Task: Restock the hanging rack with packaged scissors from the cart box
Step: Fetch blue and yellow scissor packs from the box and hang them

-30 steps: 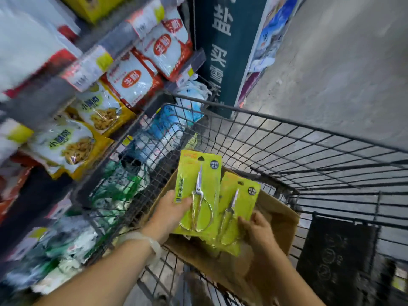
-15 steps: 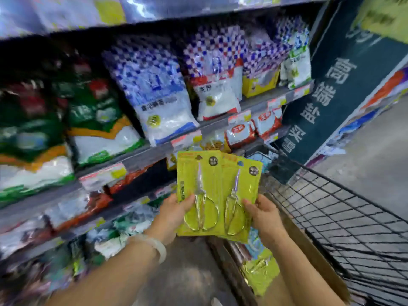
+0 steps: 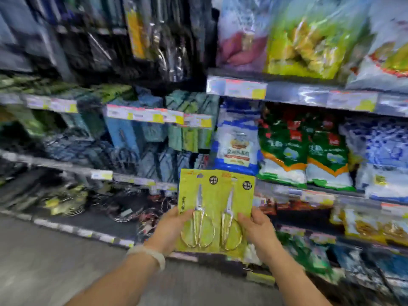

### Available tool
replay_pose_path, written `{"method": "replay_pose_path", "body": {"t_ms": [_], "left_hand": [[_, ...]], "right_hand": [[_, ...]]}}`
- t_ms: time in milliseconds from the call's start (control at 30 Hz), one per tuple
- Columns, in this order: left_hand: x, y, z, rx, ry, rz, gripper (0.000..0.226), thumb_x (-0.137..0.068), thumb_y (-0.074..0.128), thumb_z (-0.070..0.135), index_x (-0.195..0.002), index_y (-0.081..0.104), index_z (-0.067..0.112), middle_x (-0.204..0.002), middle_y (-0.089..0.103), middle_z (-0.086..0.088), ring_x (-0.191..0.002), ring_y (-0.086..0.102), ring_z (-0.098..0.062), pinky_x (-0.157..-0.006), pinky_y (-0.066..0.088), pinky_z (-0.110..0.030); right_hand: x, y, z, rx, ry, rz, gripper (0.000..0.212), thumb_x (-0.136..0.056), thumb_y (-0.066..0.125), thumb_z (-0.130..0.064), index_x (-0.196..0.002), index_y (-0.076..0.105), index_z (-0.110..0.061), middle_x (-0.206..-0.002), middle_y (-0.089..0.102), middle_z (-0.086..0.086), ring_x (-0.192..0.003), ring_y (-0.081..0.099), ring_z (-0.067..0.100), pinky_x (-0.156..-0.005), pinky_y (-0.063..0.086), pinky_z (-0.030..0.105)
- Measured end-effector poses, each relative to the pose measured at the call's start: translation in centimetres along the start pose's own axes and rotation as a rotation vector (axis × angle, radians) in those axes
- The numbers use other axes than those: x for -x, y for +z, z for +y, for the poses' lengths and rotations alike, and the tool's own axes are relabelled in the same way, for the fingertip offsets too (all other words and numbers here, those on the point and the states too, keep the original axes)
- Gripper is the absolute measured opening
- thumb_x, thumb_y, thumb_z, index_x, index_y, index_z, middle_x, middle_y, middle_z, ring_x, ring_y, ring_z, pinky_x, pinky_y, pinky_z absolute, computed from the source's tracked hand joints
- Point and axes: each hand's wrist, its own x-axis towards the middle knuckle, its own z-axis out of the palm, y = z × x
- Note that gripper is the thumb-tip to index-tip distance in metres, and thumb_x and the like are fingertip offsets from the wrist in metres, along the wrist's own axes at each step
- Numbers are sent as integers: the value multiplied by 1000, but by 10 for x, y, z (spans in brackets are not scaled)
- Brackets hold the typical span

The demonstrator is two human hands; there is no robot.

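Observation:
I hold two packaged scissors side by side, each a yellow-green card with gold-handled scissors on it. My left hand point(image 3: 171, 228) grips the lower left of the left pack point(image 3: 194, 195). My right hand point(image 3: 257, 230) grips the lower right of the right pack point(image 3: 239, 204), which partly overlaps the left one. Both packs stand upright in front of the shelves. The hanging rack point(image 3: 141, 38) with dark packaged tools shows blurred at the upper left. The cart and its box are out of view.
Shelves with price strips point(image 3: 242, 88) fill the view. Bagged food point(image 3: 306, 155) sits on the right shelves, blue and green packs point(image 3: 154, 133) on the middle left. A grey floor point(image 3: 44, 261) lies at the lower left. The picture is motion-blurred.
The view has swung left from the cart to the shelves. Both hands still hold the two packs, now brought in front of the shelf bay near the hanging goods.

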Motion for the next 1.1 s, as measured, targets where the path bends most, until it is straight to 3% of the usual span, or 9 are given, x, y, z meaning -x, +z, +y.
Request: {"method": "replay_pose_path", "body": {"t_ms": [67, 200, 367, 467, 600, 700, 867, 1000, 1100], "left_hand": [[7, -55, 6, 39, 31, 89, 13, -88, 64, 16, -97, 69, 7, -89, 72, -10, -62, 70, -9, -50, 56, -21], [27, -145, 20, 141, 32, 242, 32, -73, 74, 24, -98, 71, 5, -97, 72, -21, -85, 71, -31, -70, 60, -48], [35, -227, 26, 290, 73, 413, 5, -89, 61, 4, -85, 63, 4, -53, 69, -3, -42, 65, -14, -36, 51, -26], [29, -276, 27, 324, 77, 472, 11, -88, 64, 7, -96, 66, 1, -78, 73, -12, -60, 70, -21, -51, 57, -28], [2, -342, 34, 333, 73, 537, 20, -84, 69, 21, -102, 68, 10, -99, 75, -10, -96, 69, -30, -95, 50, -49], [-27, -393, 48, 317, 61, 556, 13, -89, 65, 18, -100, 68, 12, -99, 75, -9, -98, 69, -30, -98, 48, -50], [-77, -470, 77, 293, 56, 607, 42, -79, 71, 32, -113, 63, 8, -109, 71, -11, -103, 66, -33, -99, 47, -52], [-108, -509, 96, 258, 33, 588, 49, -78, 68, 37, -118, 61, 11, -112, 71, -8, -104, 66, -32, -99, 47, -52], [-132, -532, 107, 233, 49, 548, 17, -91, 60, 26, -100, 68, 15, -100, 75, -6, -99, 68, -30, -97, 48, -51]], "right_hand": [[-16, 56, 2, 45, -40, -79, 59, -58, 59, -51, -90, 61, -2, -91, 68, 23, -78, 65, 32, -77, 54, 51], [-12, 154, -30, 115, -70, -251, 36, -69, 63, -34, -94, 64, -7, -91, 72, 15, -87, 69, 35, -79, 54, 57], [6, 251, -75, 189, -143, -421, 11, -82, 61, -23, -89, 68, -18, -92, 74, 10, -87, 69, 33, -81, 55, 53], [19, 300, -103, 163, -143, -499, 17, -90, 56, -9, -85, 64, -24, -86, 71, -1, -73, 67, 15, -65, 58, 27], [8, 361, -129, 162, -166, -610, 13, -92, 54, -7, -89, 58, -19, -80, 62, -9, -68, 57, 3, -43, 41, 4], [-15, 415, -148, 205, -165, -625, 12, -92, 55, -8, -89, 59, -18, -84, 64, -5, -69, 58, 4, -49, 47, 8], [-44, 497, -182, 265, -197, -605, 29, -88, 60, -12, -110, 57, 6, -107, 64, 26, -92, 63, 39, -86, 50, 50], [-70, 542, -193, 244, -154, -608, 21, -87, 60, -12, -103, 59, 2, -109, 63, 28, -78, 56, 22, -69, 42, 32], [-91, 570, -197, 213, -128, -581, 11, -88, 58, -10, -97, 60, -4, -106, 66, 23, -80, 56, 20, -72, 43, 32]]}}
